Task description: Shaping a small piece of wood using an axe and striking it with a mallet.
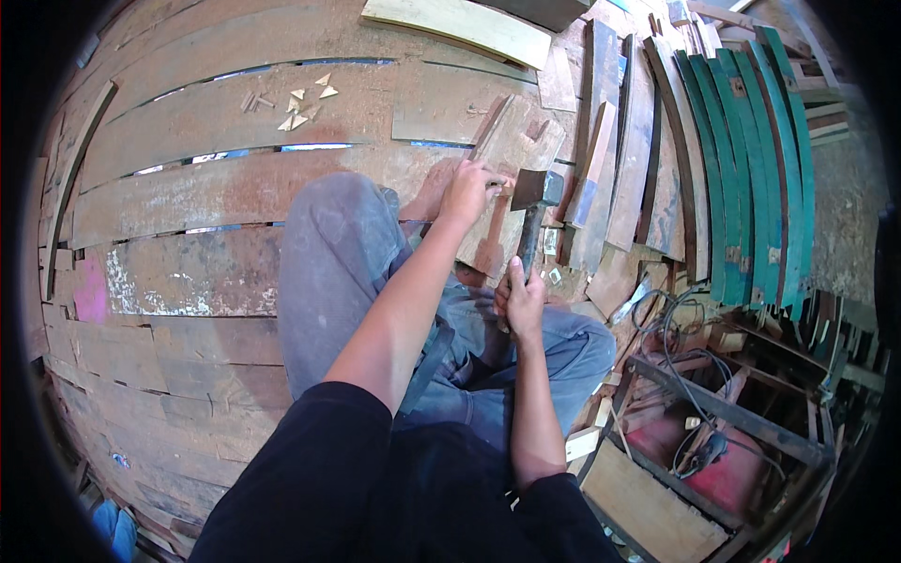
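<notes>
My right hand (521, 296) is wrapped around the handle of a hammer (530, 235). The hammer's blocky dark metal head (538, 188) is raised above a worn wooden board (511, 131) that lies in front of my crossed legs. Over the same board, my left hand (466, 192) is closed in a pinch just left of the hammer head. Whatever is between its fingertips is too small to make out. Beyond it to the left, several small triangular wood pieces (298, 120) and thin wooden pegs (255, 101) lie on the plank floor.
Long boards (631, 141) and green-painted slats (751, 169) lie side by side at the right. A pale plank (460, 26) is at the far side. Lower right, a dark frame (694, 394) has cables (671, 324) over it. Gaps run between the floor planks (206, 192).
</notes>
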Action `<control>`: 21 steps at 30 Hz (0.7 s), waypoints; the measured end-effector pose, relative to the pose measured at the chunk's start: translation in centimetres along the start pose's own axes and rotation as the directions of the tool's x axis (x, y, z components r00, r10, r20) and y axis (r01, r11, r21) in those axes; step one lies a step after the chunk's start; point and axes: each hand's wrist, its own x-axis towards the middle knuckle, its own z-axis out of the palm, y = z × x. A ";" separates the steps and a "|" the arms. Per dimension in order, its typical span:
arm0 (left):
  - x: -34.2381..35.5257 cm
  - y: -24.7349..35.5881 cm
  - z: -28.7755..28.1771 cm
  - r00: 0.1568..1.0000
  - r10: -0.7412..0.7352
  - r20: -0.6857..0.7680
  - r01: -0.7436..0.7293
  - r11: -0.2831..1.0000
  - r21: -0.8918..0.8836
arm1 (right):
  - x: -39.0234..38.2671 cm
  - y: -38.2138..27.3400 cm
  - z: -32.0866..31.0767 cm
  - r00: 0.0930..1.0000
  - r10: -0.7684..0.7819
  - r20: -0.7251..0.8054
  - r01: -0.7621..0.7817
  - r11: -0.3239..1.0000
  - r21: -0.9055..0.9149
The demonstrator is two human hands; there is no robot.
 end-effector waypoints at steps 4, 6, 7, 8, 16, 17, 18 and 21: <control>0.0 -0.9 0.3 1.000 0.008 -0.021 -0.009 0.999 -0.034 | 0.0 0.0 0.1 1.000 0.003 0.018 -0.004 1.000 0.014; 0.1 -1.2 0.6 1.000 0.019 -0.021 -0.020 0.999 -0.033 | 0.1 0.2 0.1 1.000 -0.006 0.022 0.006 1.000 0.012; 0.2 -1.4 0.8 0.999 0.018 -0.035 -0.020 0.998 -0.053 | 0.2 0.0 0.2 1.000 -0.001 0.019 0.001 1.000 0.017; 0.2 -1.6 0.9 0.999 0.016 -0.050 -0.020 0.997 -0.073 | 0.3 -0.1 0.3 1.000 0.004 0.015 -0.004 1.000 0.021; 0.0 -1.5 1.2 0.996 0.030 -0.087 -0.039 0.993 -0.114 | 0.4 0.2 0.0 0.999 -0.013 0.052 0.011 1.000 0.025; -0.1 -1.6 1.1 0.997 0.021 -0.080 -0.030 0.994 -0.108 | 0.4 0.2 0.2 0.998 -0.026 0.059 0.026 1.000 0.012; -0.1 -1.6 1.1 0.996 0.022 -0.082 -0.031 0.993 -0.110 | 0.4 0.1 0.2 0.998 -0.024 0.056 0.023 1.000 0.016; -0.1 -1.6 1.3 0.995 0.034 -0.091 -0.042 0.994 -0.097 | 0.3 0.3 0.2 0.999 -0.044 0.004 0.044 0.999 0.016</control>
